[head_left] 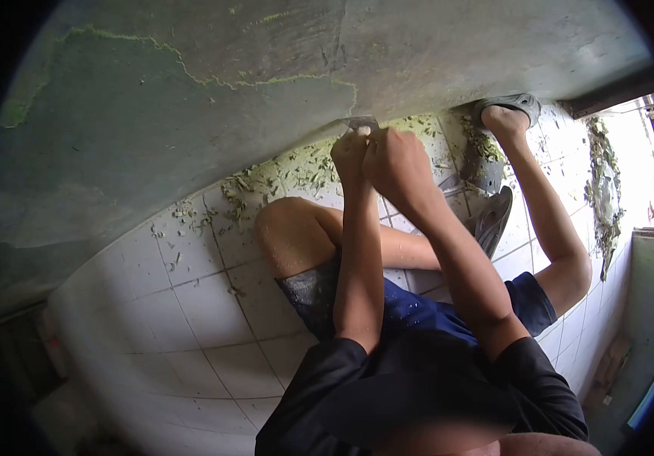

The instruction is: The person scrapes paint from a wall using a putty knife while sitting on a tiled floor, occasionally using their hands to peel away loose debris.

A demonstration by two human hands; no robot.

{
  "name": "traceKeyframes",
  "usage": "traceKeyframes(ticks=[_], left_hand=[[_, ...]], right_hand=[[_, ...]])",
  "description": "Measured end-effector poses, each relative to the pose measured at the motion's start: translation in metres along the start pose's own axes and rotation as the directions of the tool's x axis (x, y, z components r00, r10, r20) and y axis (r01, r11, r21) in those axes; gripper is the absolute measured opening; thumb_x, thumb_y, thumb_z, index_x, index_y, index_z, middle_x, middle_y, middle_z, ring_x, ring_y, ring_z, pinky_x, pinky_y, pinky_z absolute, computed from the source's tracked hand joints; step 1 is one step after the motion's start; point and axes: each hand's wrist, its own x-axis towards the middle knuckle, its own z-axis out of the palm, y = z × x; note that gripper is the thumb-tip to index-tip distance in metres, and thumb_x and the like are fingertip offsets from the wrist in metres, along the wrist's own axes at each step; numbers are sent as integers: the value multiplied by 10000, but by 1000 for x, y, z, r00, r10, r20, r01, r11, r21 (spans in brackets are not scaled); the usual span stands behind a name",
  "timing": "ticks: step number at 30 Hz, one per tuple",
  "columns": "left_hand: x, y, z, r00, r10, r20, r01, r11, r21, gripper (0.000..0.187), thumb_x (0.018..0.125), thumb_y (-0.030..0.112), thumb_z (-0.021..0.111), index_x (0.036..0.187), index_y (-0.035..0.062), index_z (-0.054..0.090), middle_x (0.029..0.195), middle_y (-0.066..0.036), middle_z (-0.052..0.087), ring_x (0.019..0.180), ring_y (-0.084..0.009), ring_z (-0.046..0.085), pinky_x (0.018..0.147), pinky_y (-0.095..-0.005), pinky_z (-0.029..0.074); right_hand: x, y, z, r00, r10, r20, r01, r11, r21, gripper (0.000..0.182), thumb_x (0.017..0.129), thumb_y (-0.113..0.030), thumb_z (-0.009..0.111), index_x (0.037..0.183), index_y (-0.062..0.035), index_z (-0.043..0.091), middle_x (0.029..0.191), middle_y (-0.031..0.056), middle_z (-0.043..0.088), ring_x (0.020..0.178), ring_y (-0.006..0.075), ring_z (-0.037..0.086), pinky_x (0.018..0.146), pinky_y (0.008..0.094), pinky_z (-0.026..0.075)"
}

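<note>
L hand [350, 157] & R hand [401, 167] tgthr, fingers [405, 140] curled; forearms [360, 258] extended fwd, converging.

You wore a black short-sleeved shirt [543, 384], dark blue shorts [414, 308] with pale specks, and grey rubber clogs [523, 104] with small holes.

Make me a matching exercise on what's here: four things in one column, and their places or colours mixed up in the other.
Things:
1. Flat blade
2. Floor tiles
3. Shorts
4. Flakes

Places or colours:
A. Dark blue
B. Scattered along the foot of the wall
C. In the grip of the left hand and right hand
D. White, with darker lines between them

Right pairs: 1-C, 2-D, 3-A, 4-B.
</note>
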Motion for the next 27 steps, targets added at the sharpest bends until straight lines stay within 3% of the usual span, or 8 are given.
traceKeyframes(ticks=[6,8,10,11,12,16,24,27], left_hand=[[5,12,13,990,-136,-40,130,984,-122,300,869,82,615,591,72,505,585,28,487,556,-85,454,512,-305,373],[15,-34,5,913,355,201,-403,703,586,258,840,69,609,594,66,530,574,-1,506,551,-99,468,516,-316,390],[-2,-15,14,871,444,209,-478,671,567,222,820,61,612,603,59,562,574,-25,532,549,-109,479,518,-317,393],[-9,-5,18,994,112,-15,-97,916,390,226,820,66,621,603,51,559,576,-22,533,551,-111,479,515,-319,390],[-12,6,22,949,-283,-140,299,948,111,232,821,71,629,603,43,555,577,-20,534,552,-114,479,513,-322,387],[-13,-9,13,859,-397,-325,443,893,82,215,810,78,652,622,8,574,572,-17,535,543,-106,484,512,-314,386],[2,-8,2,958,96,-271,87,802,591,268,816,194,620,671,-30,626,571,-188,591,512,-218,587,568,-408,466],[-6,8,4,955,46,-292,113,857,503,253,805,183,614,667,-26,648,561,-148,626,508,-238,611,553,-402,466]], right_hand=[[13,8,-9,998,-53,-26,51,997,-57,237,839,-130,566,743,60,670,714,319,633,721,488,664,682,533,550],[13,14,-15,993,-108,50,113,984,-137,254,846,-147,566,746,61,671,723,324,635,735,483,667,684,535,547],[0,26,-3,995,-40,87,54,985,-162,265,870,-177,560,804,47,685,757,317,651,761,482,670,722,539,544],[-6,34,8,994,24,103,-11,991,-133,273,888,-193,552,876,35,700,782,312,662,775,479,674,745,535,543],[-11,45,18,989,91,119,-78,991,-104,293,907,-209,543,948,23,716,807,306,673,788,477,677,768,531,542],[-42,47,25,991,73,108,-78,996,42,326,940,-215,521,1096,-10,722,835,299,683,811,472,683,798,519,539],[-39,49,44,999,34,35,-40,984,173,352,962,-249,516,1224,-95,694,874,286,692,830,472,683,756,553,534],[-40,36,13,992,40,117,-58,986,155,340,958,-195,494,1185,-94,726,900,296,685,869,472,679,782,542,527]])
